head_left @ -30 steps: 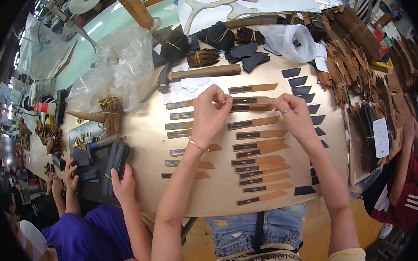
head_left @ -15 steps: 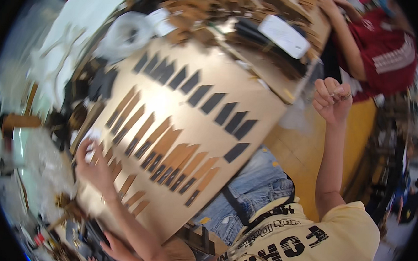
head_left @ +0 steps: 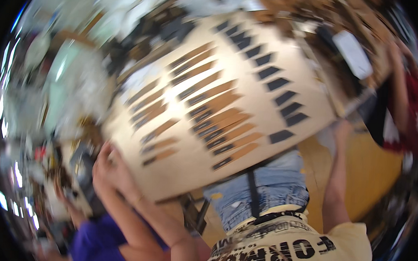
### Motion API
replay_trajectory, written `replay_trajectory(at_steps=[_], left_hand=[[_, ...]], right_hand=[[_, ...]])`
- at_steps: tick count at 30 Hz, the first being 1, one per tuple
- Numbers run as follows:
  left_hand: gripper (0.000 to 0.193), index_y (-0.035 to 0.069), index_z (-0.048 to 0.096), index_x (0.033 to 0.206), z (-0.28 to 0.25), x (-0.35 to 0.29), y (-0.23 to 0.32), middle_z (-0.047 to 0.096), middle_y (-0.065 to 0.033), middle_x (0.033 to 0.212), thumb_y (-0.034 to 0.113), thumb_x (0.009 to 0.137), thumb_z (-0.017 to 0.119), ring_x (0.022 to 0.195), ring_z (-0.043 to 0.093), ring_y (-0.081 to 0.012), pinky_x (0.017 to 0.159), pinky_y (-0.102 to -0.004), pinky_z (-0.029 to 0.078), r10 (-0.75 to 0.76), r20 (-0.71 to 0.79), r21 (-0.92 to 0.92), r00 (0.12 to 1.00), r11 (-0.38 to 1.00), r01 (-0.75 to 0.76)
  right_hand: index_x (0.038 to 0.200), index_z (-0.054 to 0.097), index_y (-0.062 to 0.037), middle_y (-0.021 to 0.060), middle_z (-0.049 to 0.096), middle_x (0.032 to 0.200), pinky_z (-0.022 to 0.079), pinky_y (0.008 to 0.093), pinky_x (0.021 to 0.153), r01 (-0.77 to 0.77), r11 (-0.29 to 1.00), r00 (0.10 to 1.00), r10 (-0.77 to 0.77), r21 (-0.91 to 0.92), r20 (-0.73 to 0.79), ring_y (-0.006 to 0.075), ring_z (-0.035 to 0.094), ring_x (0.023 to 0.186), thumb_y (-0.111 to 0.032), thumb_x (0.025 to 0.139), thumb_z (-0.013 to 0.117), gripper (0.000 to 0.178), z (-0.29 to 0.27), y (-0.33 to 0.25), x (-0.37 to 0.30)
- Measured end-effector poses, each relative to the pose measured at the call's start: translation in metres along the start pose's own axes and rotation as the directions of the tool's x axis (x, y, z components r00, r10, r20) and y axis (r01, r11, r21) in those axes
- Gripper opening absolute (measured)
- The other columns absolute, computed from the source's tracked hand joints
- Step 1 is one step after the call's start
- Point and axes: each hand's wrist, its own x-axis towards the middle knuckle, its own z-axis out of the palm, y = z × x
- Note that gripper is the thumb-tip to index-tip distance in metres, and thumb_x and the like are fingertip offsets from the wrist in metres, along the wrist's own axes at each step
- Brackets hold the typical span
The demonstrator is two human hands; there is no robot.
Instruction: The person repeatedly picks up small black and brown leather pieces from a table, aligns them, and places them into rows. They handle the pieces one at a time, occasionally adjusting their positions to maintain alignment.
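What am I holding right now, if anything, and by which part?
Can't be told: your left hand and right hand are both too blurred to show any hold.

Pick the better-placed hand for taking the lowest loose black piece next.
Right, likely: the right hand is by the table's right corner, nearer the lowest loose black piece. The left hand is by the left edge, with brown strips between. Blur hides both grips.

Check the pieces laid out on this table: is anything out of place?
One flat, black, slant-ended piece looks odd: it lies at the near end of its line, off to the left across an unusually wide gap. Blur hides finer detail.
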Motion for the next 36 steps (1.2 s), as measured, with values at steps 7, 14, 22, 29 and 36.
replay_trajectory(at_steps=[7, 14, 22, 29, 36], left_hand=[[0.022, 0.0, 0.07, 0.111, -0.006, -0.06, -0.022, 0.069, -0.0127, 0.106, 0.013, 0.097, 0.058, 0.097, 0.063, -0.0214, 0.087, -0.0344, 0.048, -0.213, 0.066, -0.126, 0.975, 0.967, 0.22], [0.026, 0.002, 0.07, 0.114, 0.011, -0.067, -0.012, 0.059, -0.0168, 0.128, 0.014, 0.092, 0.063, 0.113, 0.056, -0.0328, 0.1, -0.0443, 0.041, -0.086, 0.12, 0.026, 0.989, 0.996, 0.084], [0.024, 0.006, 0.073, 0.108, 0.029, -0.063, -0.005, 0.059, -0.0157, 0.131, 0.015, 0.086, 0.071, 0.117, 0.053, -0.0322, 0.101, -0.0459, 0.035, 0.012, 0.173, 0.046, 0.985, 0.999, -0.02], [0.023, 0.012, 0.074, 0.108, 0.026, -0.062, -0.01, 0.06, -0.0102, 0.124, 0.018, 0.085, 0.072, 0.108, 0.055, -0.0295, 0.097, -0.044, 0.036, -0.04, 0.144, 0.06, 0.989, 0.998, 0.032], [0.029, 0.015, 0.072, 0.114, 0.013, -0.038, -0.03, 0.059, -0.0088, 0.125, 0.013, 0.086, 0.067, 0.108, 0.055, -0.0281, 0.096, -0.042, 0.036, -0.058, -0.225, 0.428, 0.973, 0.891, 0.152]], right_hand=[[0.117, 0.066, 0.0004, 0.0247, 0.067, 0.115, 0.049, 0.0442, 0.091, 0.444, 0.859, 0.885, -0.465, 0.255, 0.025, 0.04, 0.064, 0.108, -0.028, 0.092, 0.06, 0.038, -0.05, 0.011, 0.019], [0.115, 0.07, -0.0062, 0.0157, 0.072, 0.11, 0.05, 0.0358, 0.089, 0.073, 0.983, 0.923, -0.003, 0.168, -0.386, 0.0292, 0.068, 0.103, -0.045, 0.096, 0.059, 0.045, -0.257, -0.032, -0.045], [0.112, 0.067, -0.0009, 0.0052, 0.067, 0.097, 0.049, 0.0274, 0.085, 0.709, 0.358, 0.688, -0.541, 0.607, -0.484, 0.0142, 0.061, 0.089, -0.005, 0.092, 0.062, 0.02, -0.338, -0.305, -0.167], [0.105, 0.07, -0.0078, 0.0112, 0.059, 0.091, 0.053, 0.0377, 0.07, 0.813, 0.025, 0.142, -0.977, 0.582, -0.156, 0.0284, 0.063, 0.082, -0.016, 0.09, 0.067, 0.017, -0.283, -0.494, -0.304], [0.106, 0.072, -0.0101, 0.0096, 0.055, 0.087, 0.051, 0.0375, 0.067, 0.835, 0.036, 0.136, -0.98, 0.549, -0.143, 0.0262, 0.061, 0.077, -0.013, 0.09, 0.067, 0.017, -0.266, -0.499, -0.312]])
